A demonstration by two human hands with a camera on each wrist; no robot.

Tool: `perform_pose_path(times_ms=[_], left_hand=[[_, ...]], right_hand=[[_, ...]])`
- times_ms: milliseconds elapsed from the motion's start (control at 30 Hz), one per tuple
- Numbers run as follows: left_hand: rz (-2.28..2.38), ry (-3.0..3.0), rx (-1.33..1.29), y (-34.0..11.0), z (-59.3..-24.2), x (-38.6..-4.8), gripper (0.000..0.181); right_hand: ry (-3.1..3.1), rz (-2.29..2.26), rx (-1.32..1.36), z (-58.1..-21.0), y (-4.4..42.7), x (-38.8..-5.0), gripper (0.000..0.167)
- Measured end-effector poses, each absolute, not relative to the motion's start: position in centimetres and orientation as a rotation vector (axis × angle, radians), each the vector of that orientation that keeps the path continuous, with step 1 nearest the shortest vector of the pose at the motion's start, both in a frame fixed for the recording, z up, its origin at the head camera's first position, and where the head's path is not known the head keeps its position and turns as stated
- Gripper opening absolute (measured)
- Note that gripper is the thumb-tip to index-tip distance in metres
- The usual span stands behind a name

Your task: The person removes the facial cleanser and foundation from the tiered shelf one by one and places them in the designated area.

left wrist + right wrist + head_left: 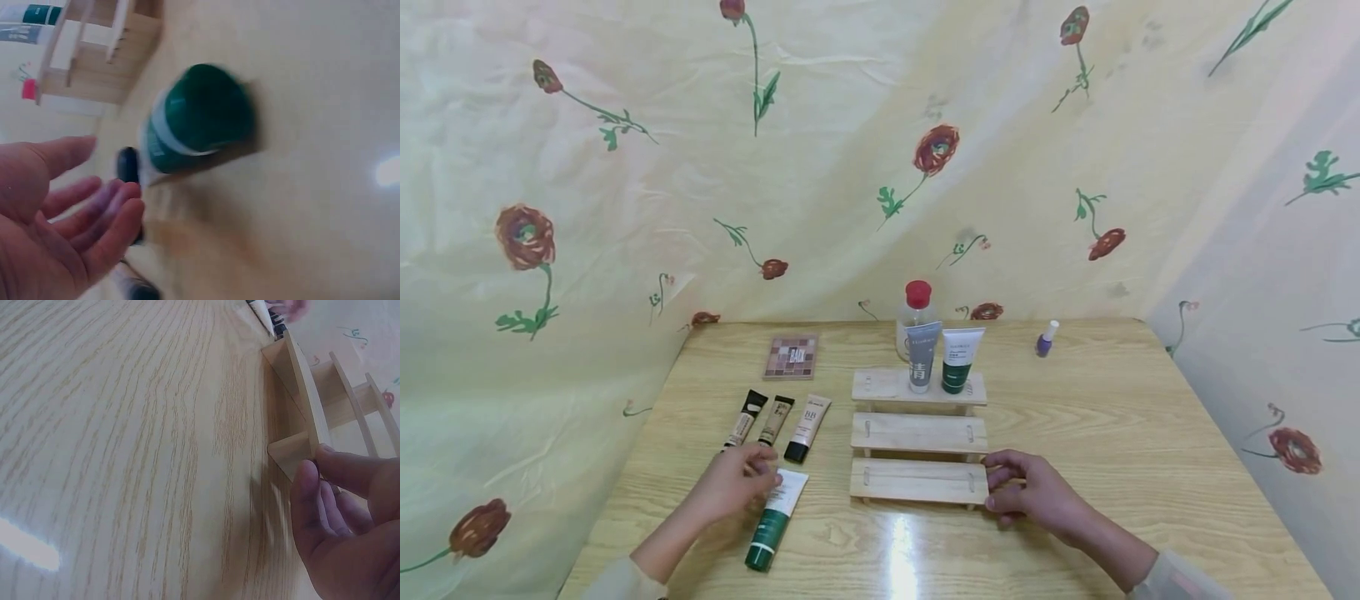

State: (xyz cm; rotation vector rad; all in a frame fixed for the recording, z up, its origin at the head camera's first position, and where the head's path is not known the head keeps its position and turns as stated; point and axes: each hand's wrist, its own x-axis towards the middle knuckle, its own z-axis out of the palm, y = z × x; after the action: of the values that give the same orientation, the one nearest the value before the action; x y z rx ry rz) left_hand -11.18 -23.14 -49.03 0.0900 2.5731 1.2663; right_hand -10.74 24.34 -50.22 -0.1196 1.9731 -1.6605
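White sleeve (pixel 622 578): ends at my left wrist.
Left hand (pixel 736 483): my fingers are loosely bent and slightly spread, tips just beside a tube; I cannot tell whether they touch.
Three small tubes (pixel 776 421): lie in a row beyond that hand.
Green-and-white tube (pixel 777 518): lies on the wood-grain table (pixel 842 546), green end toward me, between my left hand and the rack.
Palette (pixel 791 357): lies flat behind the small tubes.
Wooden rack (pixel 917 432): a grey tube (pixel 922 358) and a second green-and-white tube (pixel 958 358) stand on the top step; a red-capped bottle (pixel 913 315) stands behind.
Right hand (pixel 1033 492): pinches the lowest step's right end.
Purple polish bottle (pixel 1045 342): stands far right.
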Motion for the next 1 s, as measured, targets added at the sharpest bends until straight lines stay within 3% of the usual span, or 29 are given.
perform_pose_path(times_ms=[267, 500, 1000], left_hand=[[1.343, 2.7, 0.381, -19.0, -43.9, -15.7, 0.035], [1.483, 2.611, 0.618, -13.8, -40.0, -19.1, 0.045], [1.575, 2.529, 0.76, -6.9, -38.9, -21.5, 0.049]], right_hand=[[1.98, -1.652, -0.113, -50.3, 24.5, -10.8, 0.067], [1.977, -1.659, -0.119, -50.2, 24.4, -10.8, 0.067], [1.989, -1.646, -0.123, -49.8, 24.2, -10.7, 0.066]])
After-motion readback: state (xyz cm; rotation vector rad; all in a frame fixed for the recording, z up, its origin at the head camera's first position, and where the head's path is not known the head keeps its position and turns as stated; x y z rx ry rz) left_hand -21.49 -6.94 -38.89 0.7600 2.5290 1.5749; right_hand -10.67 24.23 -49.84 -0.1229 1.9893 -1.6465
